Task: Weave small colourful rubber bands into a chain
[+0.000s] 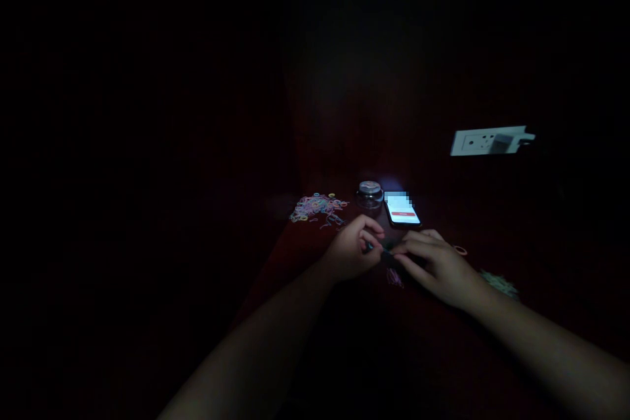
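Dark small object (387, 254), one only and too dim to identify, sits pinched between the left hand (352, 251) and right hand (432, 267) above the counter (305, 249). Behind lie one lit phone (402, 209), one glass jar (369, 194), and one heap of coloured bands (317, 207).

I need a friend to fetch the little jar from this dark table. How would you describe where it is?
Find the lit phone on the dark red table, beyond the hands. The jar stands just to its left. It is small, round and clear with a lid, unlike the loose coloured bands scattered further left.
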The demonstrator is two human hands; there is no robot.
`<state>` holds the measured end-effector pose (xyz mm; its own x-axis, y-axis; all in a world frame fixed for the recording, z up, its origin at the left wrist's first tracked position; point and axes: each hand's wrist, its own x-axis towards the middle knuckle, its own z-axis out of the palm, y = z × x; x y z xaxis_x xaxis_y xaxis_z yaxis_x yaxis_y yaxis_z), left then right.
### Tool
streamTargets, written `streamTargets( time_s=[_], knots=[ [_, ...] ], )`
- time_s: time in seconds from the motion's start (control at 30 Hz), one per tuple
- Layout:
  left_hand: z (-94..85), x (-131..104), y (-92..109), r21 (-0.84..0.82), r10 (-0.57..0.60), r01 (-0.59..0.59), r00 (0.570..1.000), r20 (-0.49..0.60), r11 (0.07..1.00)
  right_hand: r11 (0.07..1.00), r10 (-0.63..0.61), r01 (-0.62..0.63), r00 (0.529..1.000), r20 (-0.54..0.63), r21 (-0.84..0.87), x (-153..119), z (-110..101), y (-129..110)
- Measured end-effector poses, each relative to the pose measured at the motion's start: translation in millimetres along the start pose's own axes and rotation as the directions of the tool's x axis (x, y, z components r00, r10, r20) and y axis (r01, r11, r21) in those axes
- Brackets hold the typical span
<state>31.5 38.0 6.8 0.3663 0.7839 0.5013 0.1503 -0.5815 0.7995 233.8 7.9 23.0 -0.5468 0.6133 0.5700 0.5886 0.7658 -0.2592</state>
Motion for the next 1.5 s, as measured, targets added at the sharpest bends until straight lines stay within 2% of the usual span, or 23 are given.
streamTargets(
  time_s=[0.13, 0.3, 0.43, 0.67, 0.77, 0.9, 1.37, 1.43, 1.5],
  knots=[
    [-3.4, 1.6, -0.3, -0.092, -0.075, 0.072, 0.997, -0.033, 0.993, 1.0, 0.02, -0.02, 0.999, -0.042, -0.015, -1.6, -2.7, 0.3],
    [-4.4, 3.8, -5.1, -0.13, -0.083, 0.076, 0.995, -0.047, 0.989, 0.999, 0.041, -0.042, 0.998, -0.045, -0.019, -1.3, -1.6, 0.5],
    [-10.1, 6.0, -10.6, -0.166, -0.112, 0.092, 0.987, -0.118, 0.982, 1.0, 0.023, -0.023, 0.999, -0.041, -0.014, -1.2, -0.1, 0.8],
    [-27.2, 9.1, -22.9, -0.389, -0.311, 0.204, 0.921, -0.236, 0.898, 1.0, 0.024, -0.024, 0.999, -0.034, -0.008, -1.6, -2.7, 1.7],
    [-31.1, 10.1, -30.4, -0.42, -0.355, 0.244, 0.911, -0.21, 0.874, 1.0, 0.026, -0.026, 0.999, -0.032, -0.005, -1.6, -3.1, 1.7],
    [-31.8, 10.6, -35.0, -0.404, -0.349, 0.249, 0.916, -0.197, 0.88, 1.0, 0.026, -0.026, 0.999, -0.037, -0.002, -1.2, -3.3, 0.3],
    [-28.8, 10.9, -33.2, -0.293, -0.328, 0.281, 0.937, -0.124, 0.914, 0.999, 0.032, -0.031, 0.999, -0.037, 0.02, 0.0, -2.6, 0.4],
    [-31.3, 8.4, -31.0, -0.28, -0.34, 0.316, 0.939, -0.042, 0.907, 0.999, 0.035, -0.034, 0.999, -0.039, 0.018, 0.0, -2.7, 0.6],
    [-36.4, 5.2, -28.7, -0.24, -0.355, 0.37, 0.929, 0.102, 0.898, 0.999, 0.038, -0.038, 0.998, -0.042, 0.012, 0.0, -2.6, 0.9]
  ],
)
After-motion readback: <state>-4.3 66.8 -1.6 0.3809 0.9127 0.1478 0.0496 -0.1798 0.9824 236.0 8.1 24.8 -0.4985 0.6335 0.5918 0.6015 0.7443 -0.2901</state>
